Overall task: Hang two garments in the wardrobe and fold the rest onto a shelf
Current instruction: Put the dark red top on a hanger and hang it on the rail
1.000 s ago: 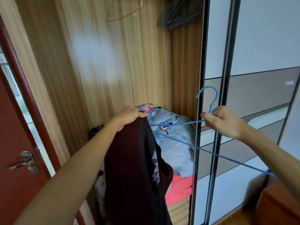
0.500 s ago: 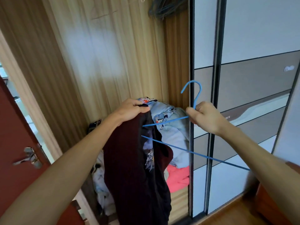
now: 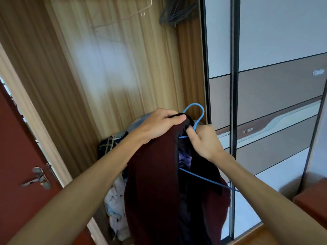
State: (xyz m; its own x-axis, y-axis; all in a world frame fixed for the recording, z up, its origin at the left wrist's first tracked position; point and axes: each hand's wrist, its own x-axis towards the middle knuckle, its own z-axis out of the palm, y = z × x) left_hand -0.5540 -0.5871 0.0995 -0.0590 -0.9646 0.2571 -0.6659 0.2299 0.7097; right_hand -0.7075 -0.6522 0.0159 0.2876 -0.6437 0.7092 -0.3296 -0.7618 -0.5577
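Note:
A dark maroon garment (image 3: 155, 183) hangs in front of me, gripped at its collar by my left hand (image 3: 159, 123). My right hand (image 3: 201, 140) pinches the neck of a blue wire hanger (image 3: 196, 119), just below its hook. The hanger's left arm is hidden inside the garment; its lower bar (image 3: 208, 181) comes out to the right. Both hands meet at the collar, in front of the open wardrobe (image 3: 115, 68). A pile of other clothes (image 3: 115, 206) lies in the wardrobe behind the garment, mostly hidden.
A bare wire hanger (image 3: 123, 18) and a bunch of dark hangers (image 3: 177, 13) hang high in the wardrobe. Sliding doors (image 3: 265, 103) stand to the right. A red door with a metal handle (image 3: 38, 177) is on the left. A red-brown surface (image 3: 315, 207) sits at right.
My right hand has moved left with the blue hanger, pushing it into the maroon garment's neck. The two hands, apart before, now meet at the collar.

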